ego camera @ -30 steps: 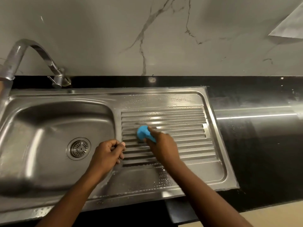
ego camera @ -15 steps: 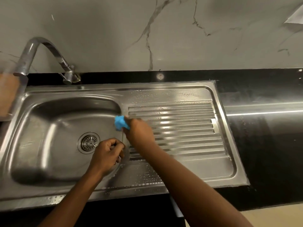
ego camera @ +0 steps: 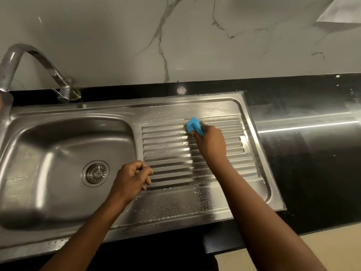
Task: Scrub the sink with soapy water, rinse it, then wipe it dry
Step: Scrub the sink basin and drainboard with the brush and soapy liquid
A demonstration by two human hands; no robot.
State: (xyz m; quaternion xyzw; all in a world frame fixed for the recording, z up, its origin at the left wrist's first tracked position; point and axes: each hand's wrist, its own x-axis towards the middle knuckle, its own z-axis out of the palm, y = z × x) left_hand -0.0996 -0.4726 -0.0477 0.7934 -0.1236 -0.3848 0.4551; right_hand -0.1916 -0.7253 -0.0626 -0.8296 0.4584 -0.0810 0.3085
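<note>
Currently: long stainless-steel sink (ego camera: pixel 58 111), one deep basin on its 9 o'clock side, ribbed steel drainboard (ego camera: pixel 168 153) on its 3 o'clock side; it is set into a glossy black countertop (ego camera: pixel 312 173) that runs off toward 3 o'clock. Small blue sponge (ego camera: pixel 193 125) sits at the 12 o'clock edge of the ribs, down on the steel where the grooves meet the flat border; right hand (ego camera: pixel 212 147) grips it, fingers curled over its top, forearm coming in from 5 o'clock across the ribs. Left hand (ego camera: pixel 131 178) lies at the drainboard's 8 o'clock corner, just beside the basin's lip; fingers rolled into a loose fist, nothing visible inside it; whether the knuckles touch the metal, cannot tell. Round slotted drain strainer (ego camera: pixel 97 173) sits in the basin floor, at 9 o'clock from the left fist, near but apart. Small white soap bubbles (ego camera: pixel 205 200) speckle the flat strip on the drainboard's 6 o'clock side; more beads along its 12 o'clock border just beyond the sponge, and along the sink's front rim toward 7 o'clock. Curved grey metal tap (ego camera: pixel 29 53) rises from the back ledge at the basin's 12 o'clock and arches toward 9 o'clock; its spout end is cut by the frame edge. Pale grey-veined marble wall (ego camera: pixel 117 45) stands behind, filling the view from 10 to 2 o'clock.
</note>
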